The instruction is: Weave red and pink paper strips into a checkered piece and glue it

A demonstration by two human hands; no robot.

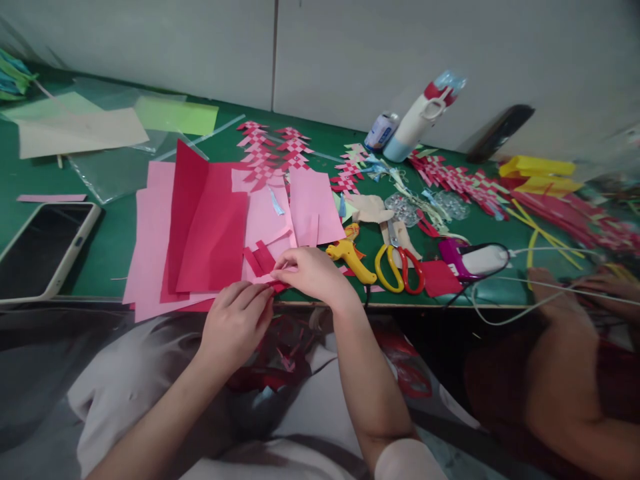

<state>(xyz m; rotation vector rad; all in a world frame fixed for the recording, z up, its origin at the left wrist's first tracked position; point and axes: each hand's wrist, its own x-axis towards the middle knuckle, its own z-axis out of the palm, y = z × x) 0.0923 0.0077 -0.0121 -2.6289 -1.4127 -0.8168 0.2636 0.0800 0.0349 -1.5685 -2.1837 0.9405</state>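
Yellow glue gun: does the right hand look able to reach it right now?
Probably, yes: the yellow glue gun lies close beside the right hand, nothing standing between them, though that hand is busy with paper strips.

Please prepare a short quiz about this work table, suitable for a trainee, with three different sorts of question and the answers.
1. True or false: the scissors lie to the right of the yellow glue gun.
2. Which thing is directly beside the drink can?
A) a stapler
B) a drinking bottle
C) a candle
3. At what are the left hand and the right hand busy, close together?

Key:
1. True
2. B
3. Narrow red and pink paper strips
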